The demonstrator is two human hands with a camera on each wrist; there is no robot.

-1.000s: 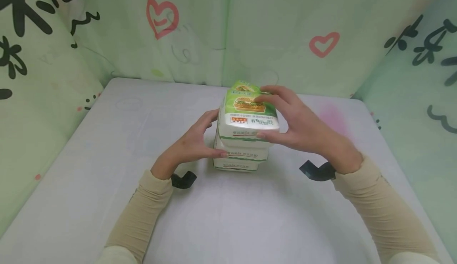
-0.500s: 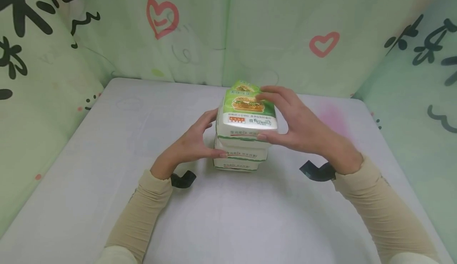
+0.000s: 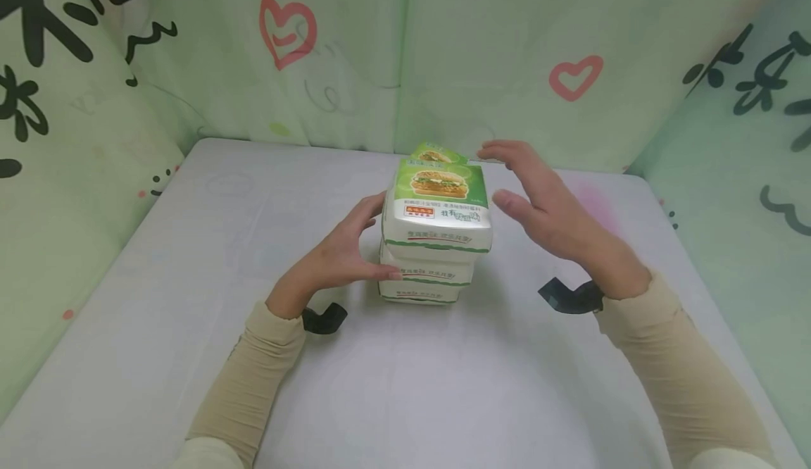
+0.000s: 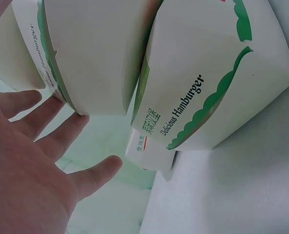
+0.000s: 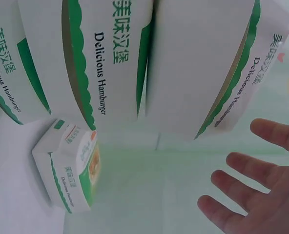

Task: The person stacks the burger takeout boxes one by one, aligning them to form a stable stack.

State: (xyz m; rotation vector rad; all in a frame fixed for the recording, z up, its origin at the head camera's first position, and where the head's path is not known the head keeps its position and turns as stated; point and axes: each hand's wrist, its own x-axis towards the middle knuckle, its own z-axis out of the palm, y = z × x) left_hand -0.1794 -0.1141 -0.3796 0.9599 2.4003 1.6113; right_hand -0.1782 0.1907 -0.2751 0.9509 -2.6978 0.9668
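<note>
Three paper hamburger boxes stand stacked near the middle of the white table. The top box (image 3: 438,205), printed with a burger on green, sits slightly off line over the middle box (image 3: 434,270) and bottom box (image 3: 418,294). My left hand (image 3: 338,251) spans the stack's left side, its thumb at the front. In the left wrist view, straight, spread fingers (image 4: 61,136) touch the top box's edge, the little finger apart from it. To the right, my right hand (image 3: 551,212) is off the boxes, its fingers (image 5: 242,187) extended with nothing held.
Another hamburger box (image 3: 436,152) stands behind the stack, partly hidden by it. The white table (image 3: 393,384) is bounded by green cloth walls (image 3: 443,53) at the back and both sides. Black straps (image 3: 326,319) show at the wrists.
My right hand has let go of the top box and moved away to the right. The top box shifted slightly left earlier. My left hand stays in about the same place.
</note>
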